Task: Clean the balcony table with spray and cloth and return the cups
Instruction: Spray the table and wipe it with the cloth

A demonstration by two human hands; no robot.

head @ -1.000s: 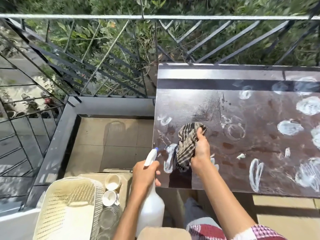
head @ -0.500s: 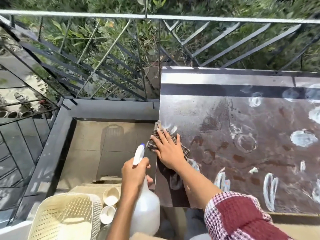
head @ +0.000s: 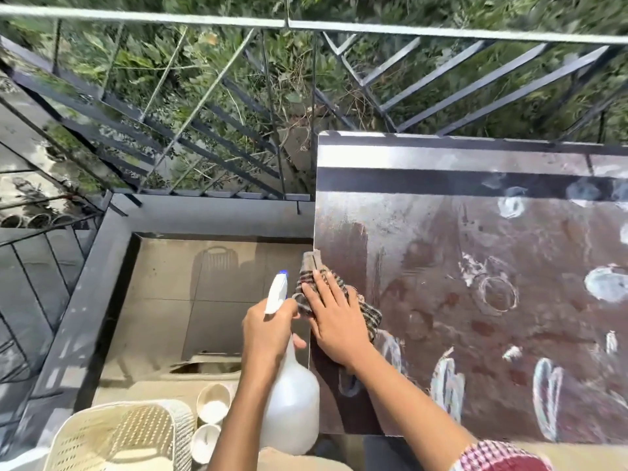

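Cloth [head: 372,317] under flat R grip [head: 334,322], L grip [head: 268,329] seemingly clasping bottle [head: 292,409]

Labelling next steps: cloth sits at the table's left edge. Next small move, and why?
Probably sweep the right hand and cloth rightward across the table: white foam marks lie unwiped there, while the strip by the left edge looks wiped.
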